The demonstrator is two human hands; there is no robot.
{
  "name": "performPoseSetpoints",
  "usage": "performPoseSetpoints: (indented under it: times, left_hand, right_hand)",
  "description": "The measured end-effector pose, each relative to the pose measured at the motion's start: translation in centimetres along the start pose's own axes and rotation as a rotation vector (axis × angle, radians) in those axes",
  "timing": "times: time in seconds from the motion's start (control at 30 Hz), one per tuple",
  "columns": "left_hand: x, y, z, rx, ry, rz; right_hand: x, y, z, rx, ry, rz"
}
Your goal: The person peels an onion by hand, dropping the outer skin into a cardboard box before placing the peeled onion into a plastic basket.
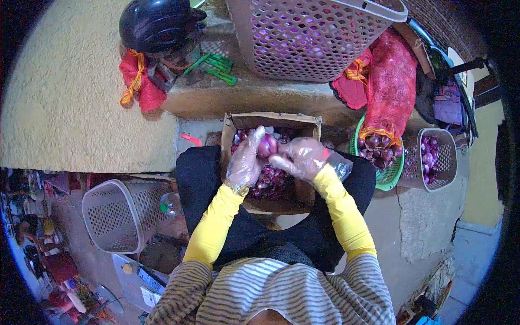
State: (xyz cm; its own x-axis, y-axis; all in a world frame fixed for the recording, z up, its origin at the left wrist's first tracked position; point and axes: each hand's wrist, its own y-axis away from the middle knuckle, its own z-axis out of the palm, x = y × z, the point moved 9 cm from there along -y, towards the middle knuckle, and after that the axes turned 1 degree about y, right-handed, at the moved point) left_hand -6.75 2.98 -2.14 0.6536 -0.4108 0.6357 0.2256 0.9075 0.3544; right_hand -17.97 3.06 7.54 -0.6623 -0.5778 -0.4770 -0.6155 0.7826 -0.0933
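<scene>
Basically, this handling looks best done low over the open brown cardboard box, so that loose bits of skin land inside, with the left hand steadying while the right hand works with small, light movements. A firm but gentle grip would suit the smooth, round purple onion, since thin plastic gloves may slip on its skin. The onion is held above the box, between the hands, nearer the left one. The left hand, in a clear plastic glove, is partly closed, with its fingers curved along the onion's left side and pressed against it. The right hand, gloved likewise, is half curled at the right, its thumb pointing toward the onion; blur hides whether it touches the onion or pinches anything, and a small pinkish-red patch shows beside its wrist. Beneath both hands, a heap of small, dark purple pieces lies in the box. To the right sit a round, green plastic basket holding more purple onions, and a long, red mesh sack whose near end reaches over that basket.
</scene>
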Motion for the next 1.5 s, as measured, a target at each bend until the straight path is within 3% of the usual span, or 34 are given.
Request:
performPoseSetpoints:
  times: [0.03, 0.07, 0.17, 0.23, 0.3, 0.37, 0.53, 0.73, 1.07, 1.37, 1.43, 1.47, 1.5]
  left_hand:
    - [-0.1, 0.0, -0.6, 0.068, 0.016, -0.030]
    - [1.0, -0.2, -0.8, 0.099, 0.085, 0.073]
    - [2.2, -0.6, -0.8, 0.105, 0.217, 0.057]
    - [2.6, 0.2, 0.7, 0.038, 0.202, 0.032]
    - [1.7, 0.0, 2.0, -0.117, 0.273, -0.089]
    - [0.6, -0.2, 1.4, -0.092, 0.250, -0.090]
    - [0.2, -0.3, 0.9, -0.089, 0.143, -0.026]
    - [0.2, -0.4, -0.1, 0.018, 0.076, -0.006]
    - [0.3, 0.0, 1.3, -0.040, 0.101, -0.062]
    - [0.3, 0.1, 0.7, -0.063, 0.085, 0.039]
    - [2.8, 1.8, 1.6, -0.002, -0.103, 0.214]
    - [0.5, -0.3, -0.8, 0.052, 0.198, -0.012]
    - [0.9, -0.8, -0.9, 0.044, 0.214, 0.006]
  right_hand:
    - [-0.7, 0.1, 0.3, -0.059, 0.006, -0.016]
    - [-1.0, 0.4, 1.7, -0.185, 0.017, 0.008]
    - [-0.6, 0.8, 2.2, -0.178, -0.032, 0.038]
    - [0.2, 0.5, -0.5, 0.046, -0.137, 0.090]
    - [2.0, 0.5, -0.9, 0.082, -0.149, 0.255]
    - [2.9, 0.5, -1.3, 0.084, -0.137, 0.349]
    - [1.7, -0.2, -2.5, 0.211, -0.070, 0.220]
    - [1.5, -0.6, -1.7, 0.154, -0.071, 0.208]
    - [1.4, -0.7, -1.2, 0.211, -0.160, 0.129]
    - [1.2, -0.5, 0.1, 0.120, -0.053, 0.063]
    - [-0.5, -0.3, 1.3, 0.010, -0.036, -0.046]
    - [-1.0, -0.1, 2.1, -0.072, -0.091, -0.041]
    - [-1.1, 0.0, 2.4, -0.112, -0.047, -0.013]
